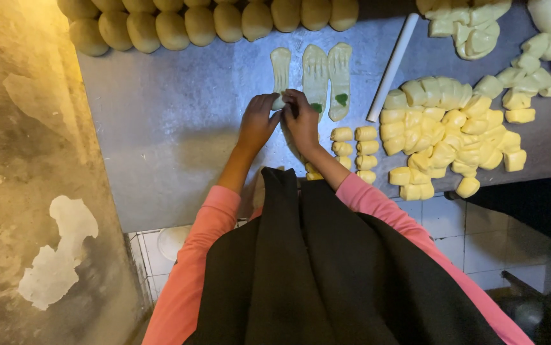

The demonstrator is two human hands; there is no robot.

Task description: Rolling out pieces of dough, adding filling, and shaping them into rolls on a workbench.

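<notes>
Both hands meet over the near end of the leftmost flattened pale dough strip [280, 67]; the left hand [256, 124] and right hand [302, 121] pinch it with curled fingers, seemingly rolling it. Two more strips with green filling [341, 99] lie alongside within reach; the white rolling pin [393, 67] rests aside.

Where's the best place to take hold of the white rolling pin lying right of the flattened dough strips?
Probably at the middle of the white rolling pin, pinched across its narrow width from above. It lies flat and slanted on the metal table, a plain even rod. Come from its left side, since the heap of cut dough pieces crowds its lower right.
</notes>
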